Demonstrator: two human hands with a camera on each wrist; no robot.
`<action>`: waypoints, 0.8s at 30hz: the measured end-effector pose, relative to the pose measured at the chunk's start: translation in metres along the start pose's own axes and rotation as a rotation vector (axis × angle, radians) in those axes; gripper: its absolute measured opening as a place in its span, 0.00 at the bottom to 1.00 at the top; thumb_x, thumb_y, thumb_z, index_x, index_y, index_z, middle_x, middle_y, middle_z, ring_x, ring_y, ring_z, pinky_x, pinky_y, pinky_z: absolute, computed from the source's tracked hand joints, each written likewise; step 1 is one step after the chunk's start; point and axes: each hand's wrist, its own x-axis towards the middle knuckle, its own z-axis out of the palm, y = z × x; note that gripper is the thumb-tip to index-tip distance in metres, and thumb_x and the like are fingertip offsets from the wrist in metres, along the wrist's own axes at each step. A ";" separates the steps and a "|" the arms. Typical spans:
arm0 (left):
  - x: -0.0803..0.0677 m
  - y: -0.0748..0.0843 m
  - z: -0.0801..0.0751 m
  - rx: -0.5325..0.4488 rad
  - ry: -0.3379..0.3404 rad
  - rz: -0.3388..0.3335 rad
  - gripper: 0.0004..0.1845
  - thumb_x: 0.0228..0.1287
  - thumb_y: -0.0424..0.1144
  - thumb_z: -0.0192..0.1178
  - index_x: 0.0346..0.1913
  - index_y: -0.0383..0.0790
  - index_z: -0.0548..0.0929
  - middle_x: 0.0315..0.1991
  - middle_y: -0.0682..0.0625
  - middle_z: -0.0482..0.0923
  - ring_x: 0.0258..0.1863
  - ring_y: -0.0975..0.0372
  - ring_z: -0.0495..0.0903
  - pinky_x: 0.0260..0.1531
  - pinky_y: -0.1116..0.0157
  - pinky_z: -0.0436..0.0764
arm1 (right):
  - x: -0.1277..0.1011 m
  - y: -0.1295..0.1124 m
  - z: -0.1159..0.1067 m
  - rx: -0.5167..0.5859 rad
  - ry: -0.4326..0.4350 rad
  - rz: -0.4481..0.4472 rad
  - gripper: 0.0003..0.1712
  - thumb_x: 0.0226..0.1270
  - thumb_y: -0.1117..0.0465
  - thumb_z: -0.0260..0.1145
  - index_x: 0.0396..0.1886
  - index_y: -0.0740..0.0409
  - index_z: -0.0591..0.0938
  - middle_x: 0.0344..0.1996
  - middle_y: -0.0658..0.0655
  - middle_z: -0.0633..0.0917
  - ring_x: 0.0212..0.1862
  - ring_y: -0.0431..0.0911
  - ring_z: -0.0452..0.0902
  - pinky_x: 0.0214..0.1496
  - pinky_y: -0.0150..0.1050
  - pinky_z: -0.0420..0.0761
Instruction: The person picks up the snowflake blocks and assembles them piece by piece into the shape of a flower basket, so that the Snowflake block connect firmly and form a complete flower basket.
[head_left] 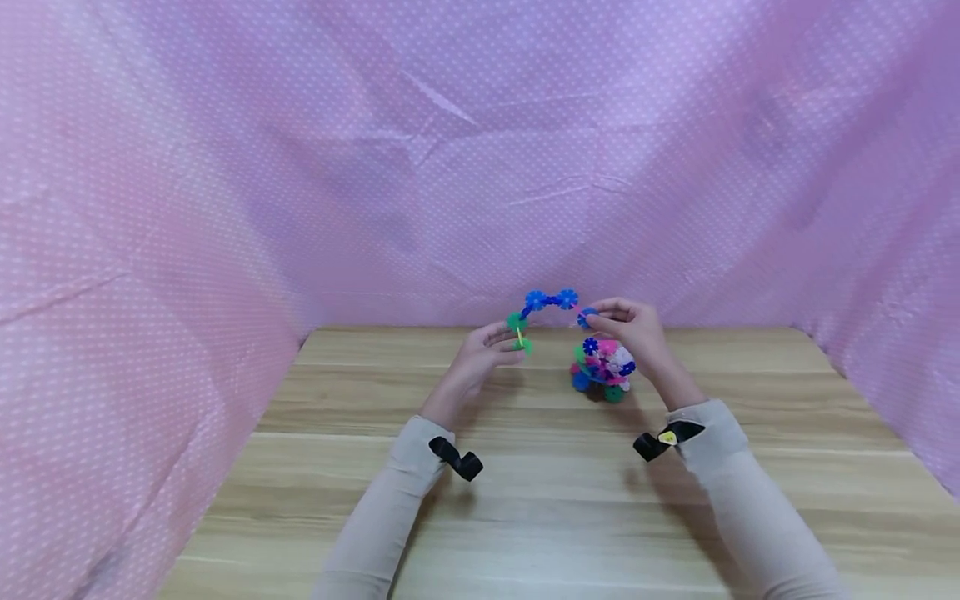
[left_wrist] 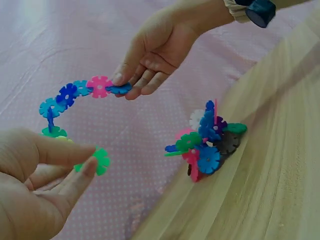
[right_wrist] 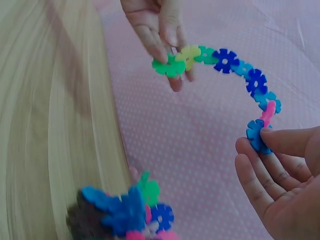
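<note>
An arched chain of snowflake discs [head_left: 546, 305] hangs in the air above the far edge of the worktop [head_left: 540, 500], held at both ends. The left hand [head_left: 480, 354] pinches the green disc at the chain's 8 o'clock end between thumb and fingers; the right hand [head_left: 633, 327] pinches the blue disc at its 4 o'clock end. Judging by this, the chain is mid-build, and the next move probably calls for freeing one hand to take another disc and press its slot onto an end.

A cluster of joined discs [head_left: 602, 370] sits on the worktop at 5 o'clock from the chain, just under the right hand. The head view shows the pink dotted cloth [head_left: 225, 208] walling the scene. The wrist views reveal disc colours: the left one shows a pink disc near the right fingers [left_wrist: 145, 82], the right one a yellow-green disc beside the left fingers [right_wrist: 165, 35].
</note>
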 end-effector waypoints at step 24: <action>0.018 -0.004 0.071 0.177 0.110 0.036 0.09 0.63 0.30 0.69 0.43 0.26 0.88 0.38 0.37 0.89 0.35 0.56 0.90 0.44 0.57 0.89 | -0.008 0.017 -0.075 -0.080 -0.066 -0.031 0.12 0.70 0.72 0.66 0.50 0.73 0.81 0.31 0.40 0.90 0.38 0.39 0.89 0.45 0.36 0.88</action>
